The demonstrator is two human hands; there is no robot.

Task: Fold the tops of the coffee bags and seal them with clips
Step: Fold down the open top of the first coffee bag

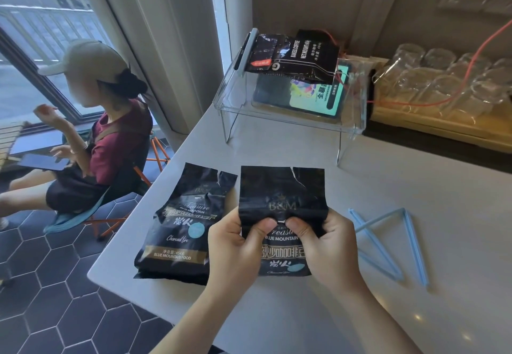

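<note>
Coffee bag [281,190] lies lengthwise away from the worktop's [415,173] near edge; left hand [235,245] and right hand [324,245] pinch its neck, torn top beyond.

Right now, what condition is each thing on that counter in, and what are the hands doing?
Held coffee bag: upright, top torn open, not yet folded, no clip.
Second coffee bag: lying on the counter, top torn open, unclipped.
Blue clips: two, lying open on the counter, unused.
Left hand: pinches the held bag.
Right hand: pinches the held bag.
Coffee bag on the clear stand: lying flat, clipped at one end.
</note>
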